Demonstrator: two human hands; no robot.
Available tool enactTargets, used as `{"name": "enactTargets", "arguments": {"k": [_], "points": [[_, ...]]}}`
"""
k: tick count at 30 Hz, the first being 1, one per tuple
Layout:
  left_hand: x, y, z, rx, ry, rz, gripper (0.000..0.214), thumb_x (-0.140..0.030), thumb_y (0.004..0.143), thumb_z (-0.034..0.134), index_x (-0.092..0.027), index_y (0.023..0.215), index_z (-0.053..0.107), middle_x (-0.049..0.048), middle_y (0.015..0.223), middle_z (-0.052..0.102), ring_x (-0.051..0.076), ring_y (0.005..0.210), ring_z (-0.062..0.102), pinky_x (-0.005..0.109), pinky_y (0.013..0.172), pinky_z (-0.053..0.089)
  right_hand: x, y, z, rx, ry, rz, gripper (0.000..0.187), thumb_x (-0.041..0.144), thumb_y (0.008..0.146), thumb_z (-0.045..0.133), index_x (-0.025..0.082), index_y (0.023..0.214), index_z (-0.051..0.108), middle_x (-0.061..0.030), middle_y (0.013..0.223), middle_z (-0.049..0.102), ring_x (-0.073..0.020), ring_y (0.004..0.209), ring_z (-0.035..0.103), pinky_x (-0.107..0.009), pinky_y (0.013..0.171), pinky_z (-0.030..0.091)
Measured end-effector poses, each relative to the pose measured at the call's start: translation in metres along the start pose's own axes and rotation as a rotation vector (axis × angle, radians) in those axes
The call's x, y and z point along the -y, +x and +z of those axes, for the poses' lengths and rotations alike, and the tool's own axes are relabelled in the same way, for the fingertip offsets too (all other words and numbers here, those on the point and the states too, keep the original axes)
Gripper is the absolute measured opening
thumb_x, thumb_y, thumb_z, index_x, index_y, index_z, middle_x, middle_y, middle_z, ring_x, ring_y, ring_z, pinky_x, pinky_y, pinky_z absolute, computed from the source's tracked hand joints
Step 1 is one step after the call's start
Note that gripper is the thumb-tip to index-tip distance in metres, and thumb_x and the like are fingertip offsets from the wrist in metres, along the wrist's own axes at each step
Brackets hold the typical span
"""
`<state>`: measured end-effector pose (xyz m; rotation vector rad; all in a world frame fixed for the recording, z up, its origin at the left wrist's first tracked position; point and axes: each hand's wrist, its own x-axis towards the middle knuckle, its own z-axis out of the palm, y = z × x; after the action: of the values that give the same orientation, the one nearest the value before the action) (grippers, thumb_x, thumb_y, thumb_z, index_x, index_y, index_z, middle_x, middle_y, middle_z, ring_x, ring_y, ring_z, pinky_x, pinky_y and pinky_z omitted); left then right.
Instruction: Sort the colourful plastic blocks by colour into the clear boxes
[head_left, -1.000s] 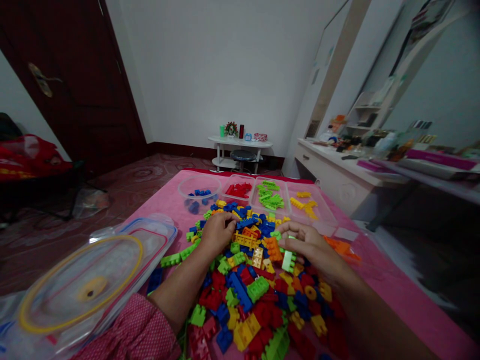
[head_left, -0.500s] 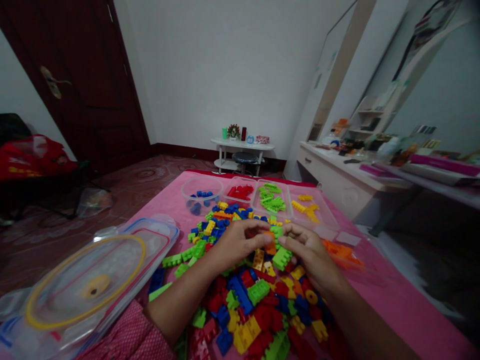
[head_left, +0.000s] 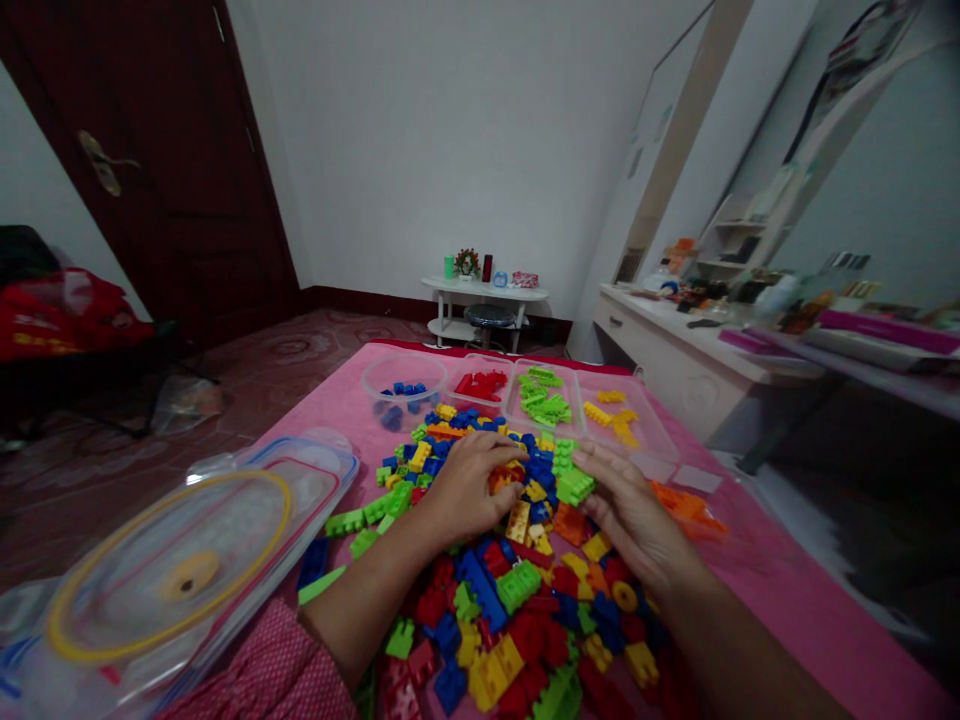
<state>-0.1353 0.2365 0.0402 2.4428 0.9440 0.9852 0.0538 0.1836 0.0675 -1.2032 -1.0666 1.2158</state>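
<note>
My right hand [head_left: 630, 505] grips light-green building bricks [head_left: 574, 485], thumb and fingers closed on them above the right side of the pile. My left hand [head_left: 476, 485] hovers over the middle of the pile, thumb and forefinger apart, with nothing held that I can see. Amber and orange bricks [head_left: 506, 477] show in the gap between those fingers. Below the green bricks lies an orange brick [head_left: 571, 524]. Around both hands spreads a mixed heap of blue, red, yellow and green bricks [head_left: 480, 590].
Behind the heap stand a round tub [head_left: 367, 378] with blue bricks and clear trays with red bricks [head_left: 481, 384], green bricks [head_left: 544, 395] and yellow bricks [head_left: 619, 418]. Orange bricks [head_left: 690, 508] sit at right. Stacked clear lids [head_left: 300, 520] lie left on the pink cloth [head_left: 330, 395].
My left hand has drawn left, away from the green bricks, and let go of an orange brick. The right hand has shifted slightly right with the green bricks.
</note>
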Motion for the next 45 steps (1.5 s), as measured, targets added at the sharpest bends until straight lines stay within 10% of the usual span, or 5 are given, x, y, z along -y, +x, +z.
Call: {"name": "enactTargets", "arguments": {"k": [10,16,24,33,45], "points": [[0.000,-0.004,0.006,0.066,0.135,0.021,0.026,-0.028,0.082,0.056,-0.024,0.104,0.068,0.0063,0.124,0.055,0.025,0.114,0.049,0.040,0.099,0.039,0.035,0.088,-0.010,-0.006,-0.852,-0.255,0.017,0.033,0.071,0.058,0.018,0.064,0.055,0.0037,0.051,0.050,-0.0104,0.043,0.049,-0.023,0.045,0.036],[0.001,-0.005,0.007,0.046,0.119,0.025,0.026,-0.027,0.081,0.056,-0.023,0.103,0.069,0.0060,0.122,0.056,0.025,0.112,0.050,0.040,0.099,0.039,0.042,0.129,-0.018,-0.203,-1.006,-0.368,0.028,0.034,0.079,0.053,0.011,0.092,0.062,-0.0104,0.087,0.066,-0.0188,0.079,0.062,-0.029,0.070,0.045],[0.004,0.007,-0.021,0.115,-0.156,-0.112,0.026,-0.019,0.076,0.059,-0.020,0.100,0.071,0.0060,0.106,0.069,0.021,0.100,0.061,0.033,0.091,0.046,0.012,0.071,0.028,0.027,-0.728,-0.392,0.034,0.031,0.077,0.057,0.015,0.106,0.059,-0.0099,0.108,0.064,-0.0180,0.085,0.064,-0.030,0.075,0.050],[0.036,0.013,-0.101,-0.425,-0.389,-0.431,0.022,-0.018,0.076,0.055,-0.009,0.089,0.070,0.0083,0.083,0.072,0.015,0.073,0.066,0.023,0.065,0.050,0.008,0.007,0.122,0.551,-0.937,-0.642,0.018,0.017,0.077,0.059,0.019,0.093,0.067,-0.0045,0.098,0.066,-0.0181,0.095,0.058,-0.031,0.087,0.042],[0.038,0.012,-0.101,-0.501,-0.344,-0.379,0.018,-0.015,0.074,0.054,-0.010,0.082,0.070,0.0052,0.071,0.070,0.012,0.065,0.065,0.020,0.060,0.050,-0.031,-0.004,0.199,0.682,-1.449,-0.591,0.050,0.045,0.072,0.060,0.009,0.105,0.064,-0.0192,0.109,0.063,-0.0308,0.102,0.057,-0.042,0.092,0.040]]}}
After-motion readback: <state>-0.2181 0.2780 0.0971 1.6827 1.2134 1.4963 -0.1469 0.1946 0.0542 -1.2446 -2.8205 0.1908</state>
